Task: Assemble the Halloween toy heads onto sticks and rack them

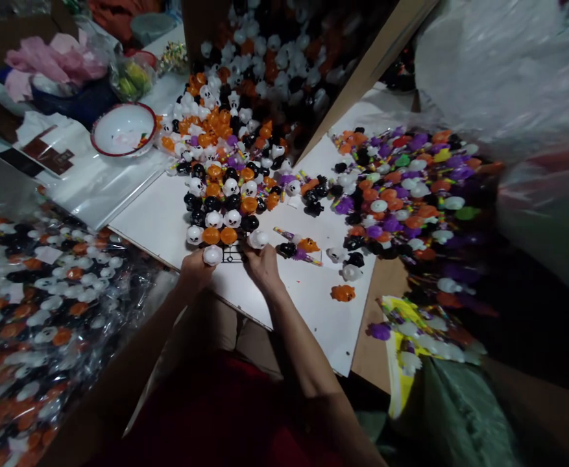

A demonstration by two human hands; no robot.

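My left hand (196, 274) is closed at the near left corner of a black wire rack (233, 253), its fingers round a white skull-shaped plastic topper (212, 255). At the rack's right side, my right hand (265, 267) pinches another white topper (258, 239). Just beyond my fingers, rows of orange, white and black toppers (220, 219) stand close together over the rack and hide most of it. Right of my right hand lie two slim candy-filled tubes with an orange pumpkin topper (308, 244) and a black topper (287, 250).
A cardboard box (362, 58) spills loose toppers onto the white tabletop (313, 308). A colourful heap of topped tubes (401, 188) lies right. A red-rimmed white bowl (123, 130) stands left. Clear bags of toppers (55, 311) fill the lower left. A single orange pumpkin topper (343, 293) lies near the right edge.
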